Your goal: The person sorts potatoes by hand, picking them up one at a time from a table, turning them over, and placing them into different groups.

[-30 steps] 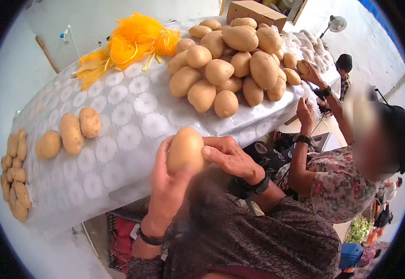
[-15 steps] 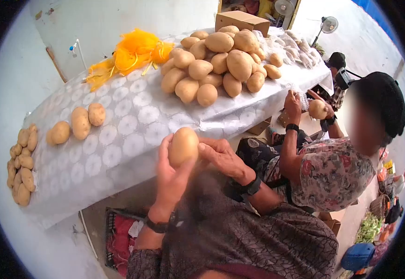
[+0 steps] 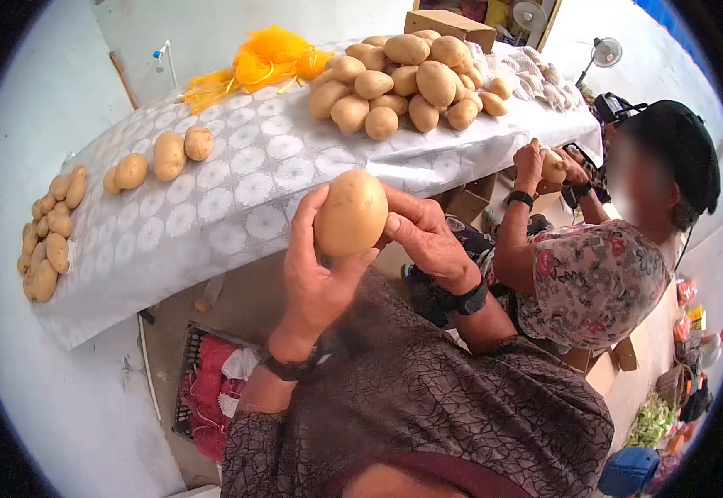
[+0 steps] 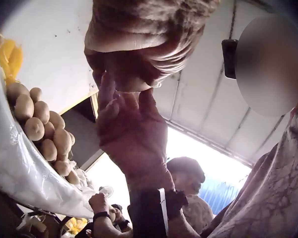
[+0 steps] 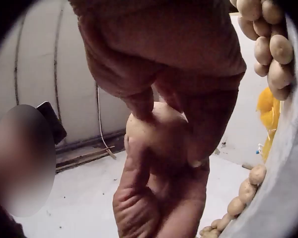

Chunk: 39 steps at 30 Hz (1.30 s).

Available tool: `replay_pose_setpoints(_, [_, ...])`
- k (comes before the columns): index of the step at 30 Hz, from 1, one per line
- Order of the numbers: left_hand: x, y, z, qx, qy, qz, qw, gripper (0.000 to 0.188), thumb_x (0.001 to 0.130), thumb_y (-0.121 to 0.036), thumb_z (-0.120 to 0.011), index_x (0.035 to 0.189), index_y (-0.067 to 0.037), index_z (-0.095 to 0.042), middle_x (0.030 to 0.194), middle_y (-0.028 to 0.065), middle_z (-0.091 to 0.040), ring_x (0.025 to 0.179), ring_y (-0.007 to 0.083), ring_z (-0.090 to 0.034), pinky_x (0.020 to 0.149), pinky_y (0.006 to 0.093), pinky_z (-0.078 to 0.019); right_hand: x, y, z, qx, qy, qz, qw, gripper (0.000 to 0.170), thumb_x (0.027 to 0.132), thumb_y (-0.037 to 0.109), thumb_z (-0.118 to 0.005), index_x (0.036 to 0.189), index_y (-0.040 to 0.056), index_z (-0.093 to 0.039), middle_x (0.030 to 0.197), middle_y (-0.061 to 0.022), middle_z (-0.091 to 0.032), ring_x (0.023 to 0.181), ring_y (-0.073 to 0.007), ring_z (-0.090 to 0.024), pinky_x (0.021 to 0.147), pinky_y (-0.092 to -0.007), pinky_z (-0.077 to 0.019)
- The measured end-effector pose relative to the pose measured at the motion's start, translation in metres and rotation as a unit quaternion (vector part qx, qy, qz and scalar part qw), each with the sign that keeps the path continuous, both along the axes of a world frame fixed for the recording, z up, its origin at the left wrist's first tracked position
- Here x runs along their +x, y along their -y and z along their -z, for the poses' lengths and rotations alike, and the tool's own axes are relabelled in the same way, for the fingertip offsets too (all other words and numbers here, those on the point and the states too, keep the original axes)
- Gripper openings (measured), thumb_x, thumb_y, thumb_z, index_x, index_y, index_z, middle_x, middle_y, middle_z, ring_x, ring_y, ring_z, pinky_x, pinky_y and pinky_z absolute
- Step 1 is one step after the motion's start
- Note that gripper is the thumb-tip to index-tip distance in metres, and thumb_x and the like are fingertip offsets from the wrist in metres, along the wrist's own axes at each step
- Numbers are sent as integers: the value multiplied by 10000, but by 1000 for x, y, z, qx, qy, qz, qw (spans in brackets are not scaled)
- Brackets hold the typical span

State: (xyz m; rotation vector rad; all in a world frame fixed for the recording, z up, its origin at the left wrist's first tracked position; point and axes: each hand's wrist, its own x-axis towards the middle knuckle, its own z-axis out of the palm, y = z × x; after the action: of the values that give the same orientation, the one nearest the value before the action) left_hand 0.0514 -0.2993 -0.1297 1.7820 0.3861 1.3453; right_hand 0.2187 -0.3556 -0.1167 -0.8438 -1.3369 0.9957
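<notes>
One large smooth potato (image 3: 351, 213) is held up in front of the body, near the table's front edge. My left hand (image 3: 320, 266) grips it from the left and below, thumb across its lower side. From the right, my right hand (image 3: 432, 241) holds the same potato, thumb at its lower right and the other fingers hidden behind it. The right wrist view shows the potato (image 5: 156, 129) between both hands, with the right hand (image 5: 164, 49) above. In the left wrist view the left hand (image 4: 149, 34) mostly covers it.
A big potato pile (image 3: 411, 83) lies on the patterned tablecloth (image 3: 237, 191), beside orange net bags (image 3: 266, 60). Several potatoes (image 3: 169, 156) and a smaller heap (image 3: 50, 236) lie farther left. At the right a person (image 3: 602, 274) handles another potato. A crate (image 3: 185, 382) stands below.
The potato and both hands appear higher and slightly right in the head view, still together. The view has shifted over the table. The neighbouring person's hands left the pile's edge and now hold a potato.
</notes>
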Motion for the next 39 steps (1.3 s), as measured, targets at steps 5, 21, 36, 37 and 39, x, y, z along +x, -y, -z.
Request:
replay_pose_setpoints(5, [-7, 14, -6, 59, -34, -17, 998, 754, 816, -236, -749, 1396, -23, -318, 1331, 137, -441, 1201, 230, -478, 1022, 372, -399, -2, 17, -7, 8, 5, -7, 1000, 573, 950, 323, -583, 1408, 22, -417, 1101, -50, -629, 870, -93, -600, 744, -256, -519])
replay_pose_setpoints(21, [17, -4, 17, -227, 74, 142, 961, 533, 928, -118, -600, 1377, 33, -356, 1335, 139, -469, 1197, 202, -491, 1018, 349, -401, 16, 6, 13, -76, 14, 75, 994, 474, 921, 212, -628, 1328, 2, -508, 927, -24, -668, 772, -54, -579, 649, -217, -473])
replay_pose_setpoints(36, [24, 12, 35, -301, 41, 128, 944, 478, 984, -203, -505, 1387, 10, -360, 1317, 112, -487, 1202, 196, -484, 1018, 328, -401, 18, 22, 24, -129, -28, 100, 986, 458, 905, 163, -618, 1313, -20, -517, 998, -68, -662, 830, -108, -593, 727, -246, -488])
replay_pose_setpoints(37, [21, 14, 33, -305, 47, 106, 945, 478, 984, -203, -505, 1387, 10, -360, 1317, 112, -487, 1202, 196, -484, 1018, 328, -401, 19, 23, 28, -135, -31, 94, 986, 464, 904, 172, -619, 1313, -21, -517, 996, -71, -663, 829, -110, -595, 723, -244, -487])
replay_pose_setpoints(39, [15, 15, 31, -291, 13, 127, 948, 509, 976, -235, -532, 1383, 20, -361, 1301, 112, -499, 1190, 173, -485, 1010, 318, -402, 15, 24, 26, -125, -8, 90, 988, 475, 898, 174, -620, 1318, -21, -513, 963, -87, -673, 772, -118, -615, 671, -246, -499])
